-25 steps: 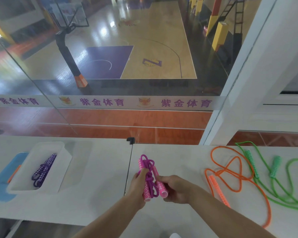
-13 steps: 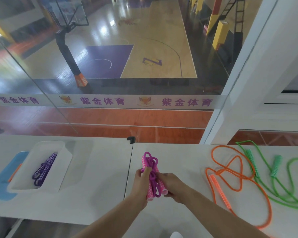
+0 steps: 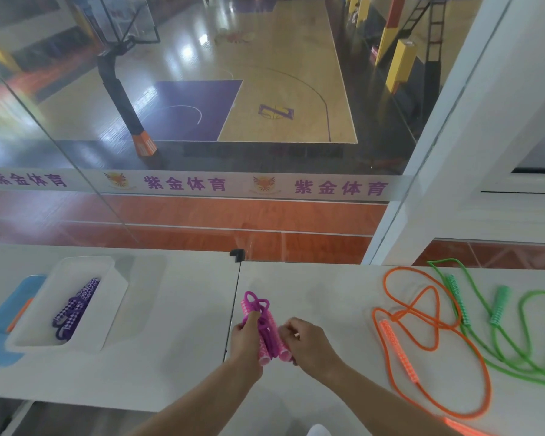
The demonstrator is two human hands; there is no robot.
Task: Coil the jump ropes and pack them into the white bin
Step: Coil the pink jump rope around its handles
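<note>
A coiled pink jump rope (image 3: 265,328) with pink patterned handles is held upright over the white table between both hands. My left hand (image 3: 244,336) grips its left side, thumb up on the handle. My right hand (image 3: 302,339) closes on the right handle and cord. The white bin (image 3: 114,297) sits at the left with a coiled purple jump rope (image 3: 74,306) inside. An uncoiled orange jump rope (image 3: 422,338) lies spread at the right, and a loose green jump rope (image 3: 497,316) lies beyond it.
A blue tray (image 3: 0,328) lies under the bin's left side. The white table (image 3: 177,341) is two tops joined by a seam near the hands. A glass wall (image 3: 202,152) stands right behind the table, with a white pillar (image 3: 453,152) at the back right.
Both hands have drawn the pink rope bundle slightly lower and tightened around it; the right hand has shifted on the right handle. Other ropes and the bin have not moved.
</note>
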